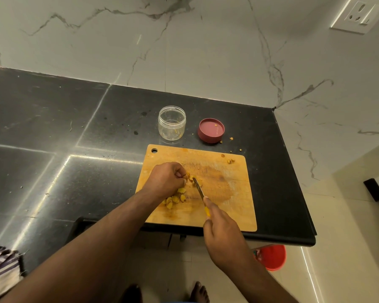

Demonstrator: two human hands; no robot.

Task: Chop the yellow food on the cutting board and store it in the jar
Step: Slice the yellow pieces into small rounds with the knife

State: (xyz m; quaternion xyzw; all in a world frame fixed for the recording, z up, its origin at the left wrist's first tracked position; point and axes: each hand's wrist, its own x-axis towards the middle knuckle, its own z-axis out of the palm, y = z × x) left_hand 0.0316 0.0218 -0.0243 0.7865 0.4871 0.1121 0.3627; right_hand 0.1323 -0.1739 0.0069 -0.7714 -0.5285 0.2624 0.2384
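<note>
A wooden cutting board [225, 193] lies on the black counter. Chopped yellow food pieces [175, 199] sit on its left half. My left hand [165, 179] has its fingers curled round a piece of the yellow food at the knife's tip. My right hand [223, 235] grips a small knife [198, 189] by its yellow handle, the blade pointing up-left onto the food. An open clear jar [172, 123] stands behind the board. Its dark red lid [211, 130] lies upside down to the jar's right.
The black counter [53, 149] ends at a front edge just below the board and at a right edge near the marble wall [184, 40]. A red bucket [271, 256] stands on the floor below. Striped cloth [0, 270] shows at lower left. Crumbs lie near the lid.
</note>
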